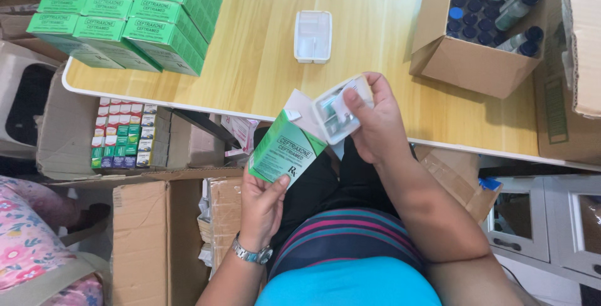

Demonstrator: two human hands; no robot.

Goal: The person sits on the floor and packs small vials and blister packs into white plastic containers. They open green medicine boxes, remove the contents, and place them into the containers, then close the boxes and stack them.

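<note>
Below the table edge (188,107), left hand (260,202) grips green carton (285,149); right hand (375,124) grips plastic tray (335,115).

The small rectangular cardboard carton (285,149) is green with a white inner flap; the moulded plastic tray (338,110) at its mouth is clear white. The stacked cartons (125,15) are the same green. The wooden worktop (375,49) is pale yellow with fine grain, white-edged. The vials (494,5) have dark blue caps in a plain brown cardboard box (469,62) — the shirt (350,243) is striped purple, pink and turquoise
</note>
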